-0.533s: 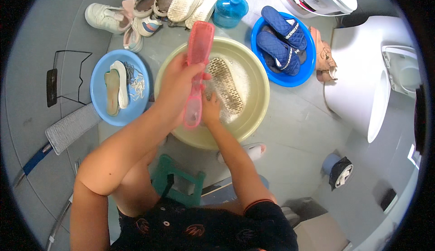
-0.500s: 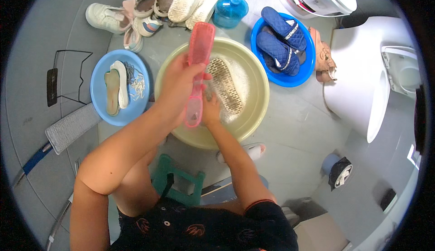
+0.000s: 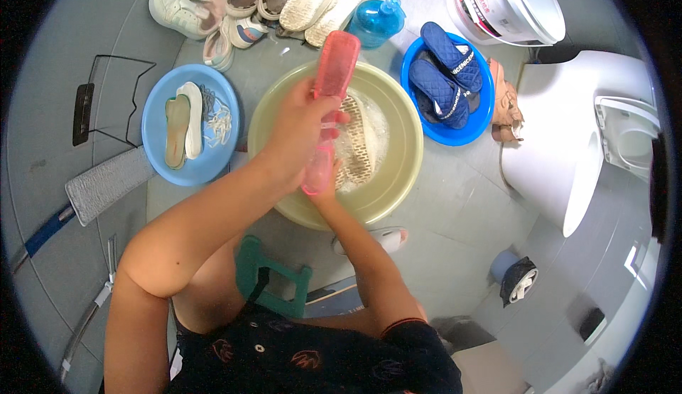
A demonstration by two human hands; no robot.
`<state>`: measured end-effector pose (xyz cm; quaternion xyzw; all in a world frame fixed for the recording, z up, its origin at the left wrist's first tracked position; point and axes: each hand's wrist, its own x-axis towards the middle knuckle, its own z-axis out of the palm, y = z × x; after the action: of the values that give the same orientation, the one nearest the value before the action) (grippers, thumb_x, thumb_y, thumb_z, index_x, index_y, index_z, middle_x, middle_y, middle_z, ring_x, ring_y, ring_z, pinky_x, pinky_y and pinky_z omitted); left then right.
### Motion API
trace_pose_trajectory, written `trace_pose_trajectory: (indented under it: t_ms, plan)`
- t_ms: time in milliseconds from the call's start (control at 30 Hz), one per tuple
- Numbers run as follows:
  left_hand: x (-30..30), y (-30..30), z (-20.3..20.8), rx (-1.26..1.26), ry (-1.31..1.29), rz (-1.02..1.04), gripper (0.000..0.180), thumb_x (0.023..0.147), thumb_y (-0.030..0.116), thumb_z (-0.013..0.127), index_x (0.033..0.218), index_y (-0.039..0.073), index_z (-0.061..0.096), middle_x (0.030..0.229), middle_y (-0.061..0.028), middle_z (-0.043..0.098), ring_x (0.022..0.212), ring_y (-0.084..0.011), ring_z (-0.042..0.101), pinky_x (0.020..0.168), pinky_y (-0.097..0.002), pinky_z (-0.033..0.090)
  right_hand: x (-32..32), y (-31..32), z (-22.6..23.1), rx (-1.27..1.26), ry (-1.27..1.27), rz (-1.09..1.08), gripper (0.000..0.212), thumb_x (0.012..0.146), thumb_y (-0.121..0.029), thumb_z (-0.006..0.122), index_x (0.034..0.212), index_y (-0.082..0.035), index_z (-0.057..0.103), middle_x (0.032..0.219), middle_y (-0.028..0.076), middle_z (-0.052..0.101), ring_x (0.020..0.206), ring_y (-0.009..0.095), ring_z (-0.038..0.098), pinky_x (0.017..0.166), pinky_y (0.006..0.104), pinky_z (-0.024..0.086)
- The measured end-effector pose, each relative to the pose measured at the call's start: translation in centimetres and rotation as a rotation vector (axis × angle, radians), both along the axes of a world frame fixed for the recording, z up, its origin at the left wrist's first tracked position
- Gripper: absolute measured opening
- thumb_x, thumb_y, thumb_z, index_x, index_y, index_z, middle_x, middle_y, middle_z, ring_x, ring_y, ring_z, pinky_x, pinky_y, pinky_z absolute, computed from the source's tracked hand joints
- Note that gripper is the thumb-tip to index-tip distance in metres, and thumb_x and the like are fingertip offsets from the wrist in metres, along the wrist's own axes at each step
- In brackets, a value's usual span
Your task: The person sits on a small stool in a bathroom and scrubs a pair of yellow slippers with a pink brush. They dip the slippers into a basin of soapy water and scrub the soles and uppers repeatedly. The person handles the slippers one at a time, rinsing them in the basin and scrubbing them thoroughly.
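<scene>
Raised over the cream basin (image 3: 410,174), my left hand (image 3: 302,127) is closed round a pink brush (image 3: 337,67). The brush stands lengthwise, its wide head at the far end. Below it, in foamy water, a white shoe (image 3: 361,142) shows its brownish patterned sole and part of its pale side. My right hand (image 3: 325,193) reaches into the basin and is closed on the near end of that shoe. The brush handle hides most of the right fingers.
A light blue basin (image 3: 153,156) at left holds insoles and laces. Several shoes (image 3: 181,12) and a blue bottle (image 3: 376,21) stand at the back. Right of them are a blue basin (image 3: 444,139) with slippers, a white bucket (image 3: 515,3) and a toilet (image 3: 547,152). A green stool (image 3: 288,277) is near me.
The shoe has tilted in the basin, showing more of its pale side. My right hand has shifted nearer, behind the brush handle. The left hand still holds the brush up.
</scene>
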<state>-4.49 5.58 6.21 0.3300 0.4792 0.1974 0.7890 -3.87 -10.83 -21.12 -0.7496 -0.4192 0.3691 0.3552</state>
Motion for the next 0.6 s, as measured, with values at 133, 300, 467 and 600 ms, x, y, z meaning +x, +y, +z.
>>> trace_pose_trajectory:
  t_ms: [133,300,467,600]
  plan:
    - [-0.6,0.8,-0.4,0.021,0.010,-0.010,0.035,0.090,0.013,0.057,0.124,0.005,0.053,0.112,-0.0053,0.062,0.088,-0.0131,0.059,0.073,-0.0278,0.047,-1.1,0.1,-2.4,-0.343,-0.569,0.338,0.063,0.092,-0.026,0.054,0.149,-0.034,0.030,0.161,0.015,0.002,0.145,0.046,0.002,0.113,0.0631,0.008]
    - [-1.1,1.2,-1.0,0.028,0.028,-0.005,0.035,0.090,0.014,0.057,0.124,0.004,0.052,0.113,-0.0060,0.062,0.088,-0.0135,0.059,0.072,-0.0282,0.047,-0.8,1.3,-3.5,-0.528,-0.512,0.398,0.066,0.092,-0.026,0.054,0.150,-0.037,0.025,0.161,0.015,-0.008,0.145,0.046,-0.004,0.114,0.0615,0.001]
    - [-0.5,0.8,-0.7,0.020,0.020,-0.046,0.035,0.090,0.013,0.056,0.124,0.005,0.052,0.115,-0.0062,0.062,0.089,-0.0138,0.059,0.073,-0.0290,0.047,2.9,1.5,-7.6,-0.265,0.027,0.178,0.074,0.087,-0.030,0.062,0.151,-0.027,0.026,0.159,0.020,0.003,0.143,0.048,0.011,0.114,0.0597,0.012]
    - [-0.9,1.0,-0.6,0.024,0.016,-0.008,0.035,0.090,0.014,0.057,0.124,0.006,0.052,0.114,-0.0054,0.062,0.088,-0.0137,0.059,0.073,-0.0292,0.047,7.7,0.6,-3.0,-0.157,-0.433,0.086,0.085,0.081,-0.030,0.070,0.151,-0.012,0.025,0.154,0.030,0.013,0.139,0.048,0.021,0.114,0.0534,0.020]
